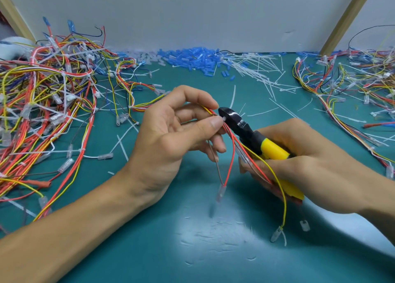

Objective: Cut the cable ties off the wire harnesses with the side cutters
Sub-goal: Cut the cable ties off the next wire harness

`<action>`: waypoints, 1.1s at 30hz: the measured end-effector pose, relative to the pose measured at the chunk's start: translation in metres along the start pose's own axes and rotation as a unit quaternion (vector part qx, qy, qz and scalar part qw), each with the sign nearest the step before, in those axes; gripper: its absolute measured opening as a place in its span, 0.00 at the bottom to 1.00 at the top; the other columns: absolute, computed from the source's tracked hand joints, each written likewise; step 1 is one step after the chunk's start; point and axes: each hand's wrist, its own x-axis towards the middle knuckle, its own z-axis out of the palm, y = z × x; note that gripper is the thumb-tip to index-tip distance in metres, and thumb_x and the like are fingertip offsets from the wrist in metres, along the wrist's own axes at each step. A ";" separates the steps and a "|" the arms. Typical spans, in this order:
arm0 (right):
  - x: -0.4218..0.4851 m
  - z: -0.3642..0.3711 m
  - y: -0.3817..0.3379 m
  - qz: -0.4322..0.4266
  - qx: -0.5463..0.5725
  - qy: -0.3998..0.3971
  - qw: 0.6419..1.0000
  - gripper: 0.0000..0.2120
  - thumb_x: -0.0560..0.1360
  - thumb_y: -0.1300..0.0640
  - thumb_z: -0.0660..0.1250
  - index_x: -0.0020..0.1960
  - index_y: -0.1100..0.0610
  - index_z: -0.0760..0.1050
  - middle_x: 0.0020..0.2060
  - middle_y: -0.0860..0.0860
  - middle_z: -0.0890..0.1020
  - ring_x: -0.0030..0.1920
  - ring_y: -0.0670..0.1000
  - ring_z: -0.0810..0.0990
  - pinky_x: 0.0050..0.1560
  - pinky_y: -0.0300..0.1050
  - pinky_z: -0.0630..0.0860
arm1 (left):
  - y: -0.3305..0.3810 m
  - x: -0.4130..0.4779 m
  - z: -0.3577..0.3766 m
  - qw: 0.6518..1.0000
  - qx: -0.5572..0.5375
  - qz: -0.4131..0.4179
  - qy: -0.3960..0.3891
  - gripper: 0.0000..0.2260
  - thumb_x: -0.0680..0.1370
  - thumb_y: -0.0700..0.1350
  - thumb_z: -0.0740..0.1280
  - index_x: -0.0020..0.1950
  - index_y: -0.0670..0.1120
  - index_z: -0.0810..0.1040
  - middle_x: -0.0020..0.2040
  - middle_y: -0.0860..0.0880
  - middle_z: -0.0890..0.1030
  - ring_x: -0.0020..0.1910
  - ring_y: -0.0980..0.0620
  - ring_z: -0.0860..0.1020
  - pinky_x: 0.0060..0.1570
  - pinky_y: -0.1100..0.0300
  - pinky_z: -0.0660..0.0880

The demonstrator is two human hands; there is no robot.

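Fingers pinch harness beside the side cutters.

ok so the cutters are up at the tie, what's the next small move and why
Probably squeeze the handles to snip it. The head of the side cutters sits against the white cable tie, the left hand pinches the harness beside it, and the right hand grips the yellow handles. Whether a wire is also caught cannot be seen.

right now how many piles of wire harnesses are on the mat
2: a large pile on the left, a smaller pile at the right edge, partly out of frame.
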 end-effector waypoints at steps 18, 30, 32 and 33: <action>-0.007 0.006 -0.004 -0.008 -0.082 0.032 0.996 0.12 0.73 0.50 0.70 0.38 0.56 0.72 0.27 0.56 0.70 0.27 0.49 0.64 0.28 0.48 0.67 | -0.001 0.001 -0.001 0.996 -0.040 -0.072 -0.023 0.10 0.73 0.35 0.66 0.54 0.40 0.76 0.37 0.42 0.75 0.31 0.46 0.77 0.28 0.57 0.75; -0.006 0.004 -0.001 -0.009 -0.078 0.032 0.996 0.12 0.77 0.60 0.73 0.38 0.57 0.73 0.26 0.55 0.70 0.27 0.48 0.64 0.26 0.49 0.68 | -0.001 0.001 -0.002 0.996 -0.050 -0.065 -0.018 0.10 0.74 0.35 0.67 0.55 0.39 0.76 0.37 0.41 0.74 0.31 0.47 0.76 0.29 0.57 0.74; -0.006 0.004 0.000 -0.008 -0.081 0.034 0.996 0.13 0.77 0.60 0.73 0.38 0.57 0.73 0.26 0.54 0.70 0.27 0.48 0.64 0.26 0.49 0.68 | -0.002 0.001 -0.002 0.997 -0.046 -0.064 -0.014 0.10 0.74 0.34 0.67 0.54 0.39 0.77 0.38 0.41 0.74 0.31 0.47 0.76 0.28 0.57 0.74; -0.006 0.004 0.000 -0.008 -0.081 0.035 0.996 0.13 0.78 0.60 0.73 0.37 0.56 0.73 0.26 0.54 0.70 0.26 0.48 0.64 0.26 0.49 0.68 | -0.002 0.001 -0.002 0.997 -0.045 -0.065 -0.014 0.10 0.74 0.34 0.67 0.54 0.40 0.77 0.38 0.42 0.74 0.31 0.47 0.75 0.28 0.57 0.74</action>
